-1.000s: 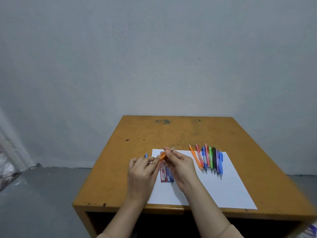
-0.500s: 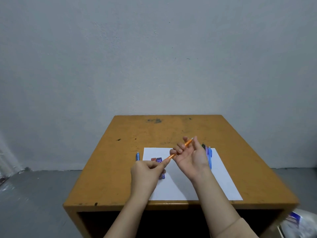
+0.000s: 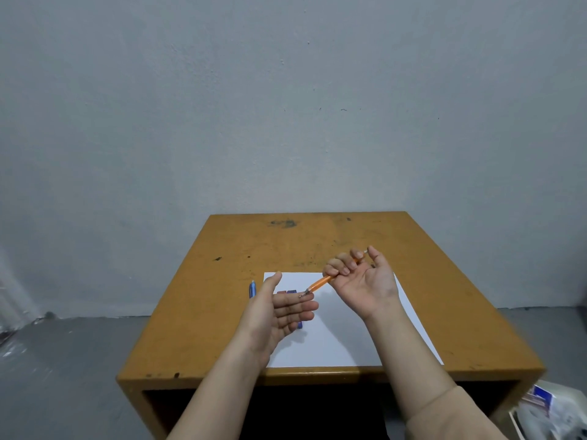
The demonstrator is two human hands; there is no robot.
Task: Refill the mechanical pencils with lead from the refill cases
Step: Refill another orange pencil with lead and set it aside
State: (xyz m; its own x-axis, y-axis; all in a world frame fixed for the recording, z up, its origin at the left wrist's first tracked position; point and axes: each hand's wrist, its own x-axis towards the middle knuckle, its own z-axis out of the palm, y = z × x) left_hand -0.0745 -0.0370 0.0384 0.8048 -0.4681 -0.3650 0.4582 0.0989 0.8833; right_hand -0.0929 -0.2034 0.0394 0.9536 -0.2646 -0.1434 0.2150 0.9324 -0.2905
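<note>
My right hand [image 3: 362, 279] grips an orange mechanical pencil [image 3: 320, 283], palm up, with the thumb on its push button at the upper right. The pencil slants down to the left and its metal tip touches the fingers of my left hand [image 3: 281, 312], which is held flat with the palm facing right. Behind my left hand lie the red and blue lead refill cases [image 3: 287, 292], mostly hidden. A blue pencil [image 3: 252, 289] lies on the table left of the white paper sheet [image 3: 336, 341]. The other pencils are hidden behind my right hand.
The yellow-brown wooden table [image 3: 317, 242] stands against a grey wall. A grey floor lies to the left. White bags and a blue-and-white box [image 3: 552, 408] sit on the floor at the lower right.
My left hand has let go of the pencil tip and spread flat beneath it. My right hand has raised the orange pencil and turned palm up, thumb on the button.
</note>
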